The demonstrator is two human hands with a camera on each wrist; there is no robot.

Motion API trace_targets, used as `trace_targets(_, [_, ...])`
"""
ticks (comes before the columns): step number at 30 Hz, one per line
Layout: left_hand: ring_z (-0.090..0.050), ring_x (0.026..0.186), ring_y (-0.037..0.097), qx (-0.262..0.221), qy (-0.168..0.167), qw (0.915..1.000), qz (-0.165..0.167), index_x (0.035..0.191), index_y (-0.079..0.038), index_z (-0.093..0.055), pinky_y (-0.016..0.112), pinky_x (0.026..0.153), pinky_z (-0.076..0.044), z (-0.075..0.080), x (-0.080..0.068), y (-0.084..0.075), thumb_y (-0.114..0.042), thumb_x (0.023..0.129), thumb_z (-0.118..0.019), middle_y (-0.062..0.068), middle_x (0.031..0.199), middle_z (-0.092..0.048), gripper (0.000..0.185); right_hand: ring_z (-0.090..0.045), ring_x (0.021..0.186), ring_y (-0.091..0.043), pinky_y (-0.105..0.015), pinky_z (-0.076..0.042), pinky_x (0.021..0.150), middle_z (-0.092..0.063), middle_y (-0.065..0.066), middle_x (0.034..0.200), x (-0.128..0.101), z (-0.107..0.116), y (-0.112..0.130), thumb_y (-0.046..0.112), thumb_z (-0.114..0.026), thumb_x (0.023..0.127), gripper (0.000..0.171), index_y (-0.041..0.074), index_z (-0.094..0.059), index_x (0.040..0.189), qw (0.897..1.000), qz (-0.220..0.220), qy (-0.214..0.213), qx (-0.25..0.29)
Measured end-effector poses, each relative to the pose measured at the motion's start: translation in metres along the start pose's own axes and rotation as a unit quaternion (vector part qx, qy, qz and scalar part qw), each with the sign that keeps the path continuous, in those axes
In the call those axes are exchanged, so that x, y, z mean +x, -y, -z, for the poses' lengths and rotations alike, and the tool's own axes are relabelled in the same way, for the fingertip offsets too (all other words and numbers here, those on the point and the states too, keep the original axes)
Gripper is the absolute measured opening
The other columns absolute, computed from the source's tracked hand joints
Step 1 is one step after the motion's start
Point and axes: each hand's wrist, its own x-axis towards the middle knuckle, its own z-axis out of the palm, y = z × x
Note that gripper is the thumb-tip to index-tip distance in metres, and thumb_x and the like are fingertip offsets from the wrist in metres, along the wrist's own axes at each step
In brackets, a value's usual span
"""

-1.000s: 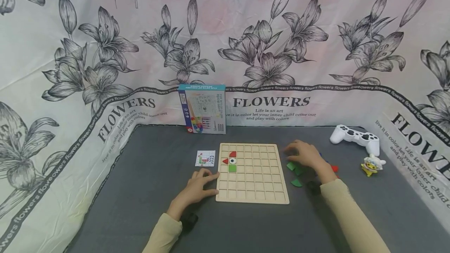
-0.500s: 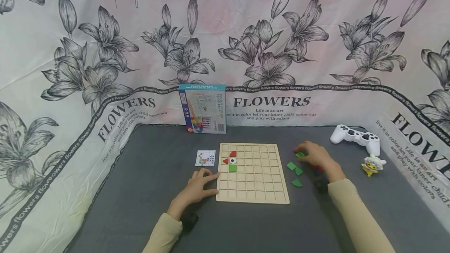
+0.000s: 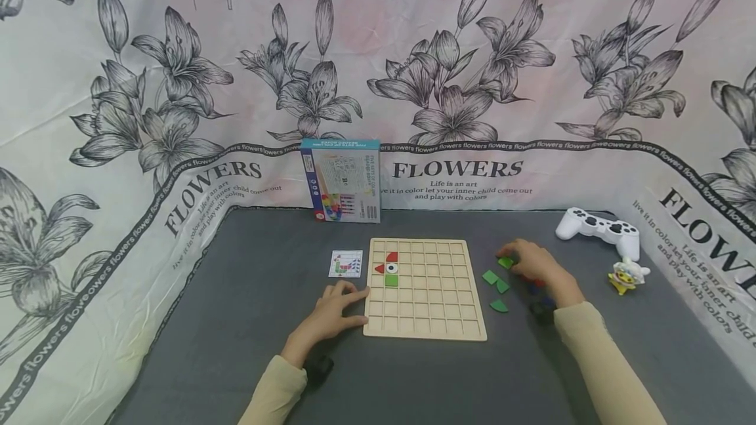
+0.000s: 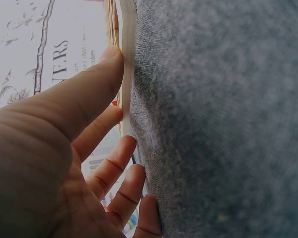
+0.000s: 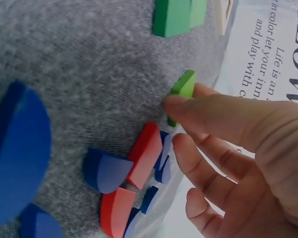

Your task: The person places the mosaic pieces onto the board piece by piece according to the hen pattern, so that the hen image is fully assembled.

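A wooden grid board (image 3: pixel 425 320) lies on the grey table and bears a red triangle (image 3: pixel 379 269), a red quarter-round (image 3: pixel 392 257), an eye tile (image 3: pixel 391 269) and a green square (image 3: pixel 390 280). My left hand (image 3: pixel 350 303) rests flat beside it. In the left wrist view its straight fingers (image 4: pixel 102 84) touch the board's left edge (image 4: pixel 127 64). Right of the board, my right hand (image 3: pixel 515 261) pinches a small green piece (image 3: pixel 504 262). The right wrist view shows that green piece (image 5: pixel 183 89) tilted up between thumb and fingers of the right hand (image 5: pixel 176 121).
Three loose green pieces (image 3: pixel 490 277) lie by the board's right edge. Red pieces (image 5: pixel 144 153) and blue pieces (image 5: pixel 107 171) sit under my right hand. A pattern card (image 3: pixel 345 264), the game box (image 3: pixel 340 181), a white controller (image 3: pixel 598 230) and a duck toy (image 3: pixel 627 276) are around.
My right hand moved right from the green pieces and took hold of one green piece. Since half a second ago it has hardly moved. The left hand stayed still.
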Motion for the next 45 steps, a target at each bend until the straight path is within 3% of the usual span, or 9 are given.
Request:
trace_targets(13, [-0.033, 0.098, 0.022, -0.004, 0.002, 1.0000, 0.003, 0.136, -0.018, -0.048, 0.044, 0.083, -0.030, -0.001, 0.003, -0.001, -0.035, 0.082, -0.069, 0.002, 0.114, -0.042, 0.061, -0.056, 0.098, -0.039, -0.055, -0.042, 0.081, -0.061, -0.019, 0.106, 0.001, -0.004, 0.002, 0.021, -0.070, 0.082, 0.029, 0.004, -0.067, 0.105, 0.999, 0.011, -0.034, -0.001])
trace_targets(20, [-0.032, 0.099, 0.022, -0.006, 0.004, 1.0000, 0.002, 0.137, -0.019, -0.047, 0.044, 0.083, -0.030, -0.001, 0.003, -0.001, -0.036, 0.082, -0.069, 0.001, 0.115, -0.041, 0.061, -0.059, 0.092, -0.035, -0.052, -0.044, 0.078, -0.066, -0.014, 0.099, 0.002, -0.004, 0.024, 0.021, -0.070, 0.082, 0.026, 0.004, -0.069, 0.101, 0.997, 0.033, -0.067, 0.022])
trace_targets(27, [-0.032, 0.098, 0.022, -0.007, 0.002, 1.0000, -0.002, 0.137, -0.018, -0.048, 0.044, 0.082, -0.030, -0.002, 0.003, 0.000, -0.036, 0.082, -0.069, 0.002, 0.114, -0.041, 0.061, -0.061, 0.088, -0.029, -0.046, -0.047, 0.073, -0.067, -0.007, 0.099, 0.003, -0.016, 0.047, 0.026, -0.072, 0.080, 0.027, 0.010, -0.070, 0.102, 0.995, 0.055, -0.072, 0.030])
trace_targets(34, [-0.033, 0.098, 0.022, -0.009, -0.001, 1.0000, -0.005, 0.136, -0.017, -0.048, 0.044, 0.082, -0.030, -0.002, 0.001, 0.000, -0.036, 0.082, -0.069, 0.002, 0.114, -0.042, 0.061, -0.051, 0.063, -0.013, -0.030, -0.039, 0.053, -0.065, -0.005, 0.093, 0.003, -0.027, 0.075, 0.026, -0.073, 0.079, 0.028, 0.010, -0.069, 0.102, 0.993, 0.085, -0.071, 0.033])
trace_targets(41, [-0.033, 0.098, 0.022, -0.005, -0.002, 1.0000, -0.003, 0.136, -0.017, -0.049, 0.044, 0.082, -0.030, -0.002, 0.001, 0.001, -0.036, 0.082, -0.069, 0.002, 0.114, -0.042, 0.061, -0.060, 0.072, -0.016, -0.031, -0.042, 0.063, -0.066, -0.003, 0.091, 0.003, -0.038, 0.101, 0.027, -0.075, 0.077, 0.026, 0.013, -0.070, 0.099, 0.990, 0.119, -0.074, 0.032])
trace_targets(45, [-0.033, 0.096, 0.021, -0.003, -0.004, 1.0000, -0.002, 0.136, -0.017, -0.049, 0.043, 0.081, -0.030, -0.002, 0.001, 0.002, -0.036, 0.081, -0.069, 0.002, 0.113, -0.043, 0.061, -0.055, 0.065, -0.011, -0.030, -0.042, 0.061, -0.065, -0.002, 0.090, 0.004, -0.044, 0.112, 0.030, -0.076, 0.076, 0.028, 0.014, -0.070, 0.098, 0.987, 0.137, -0.079, 0.027])
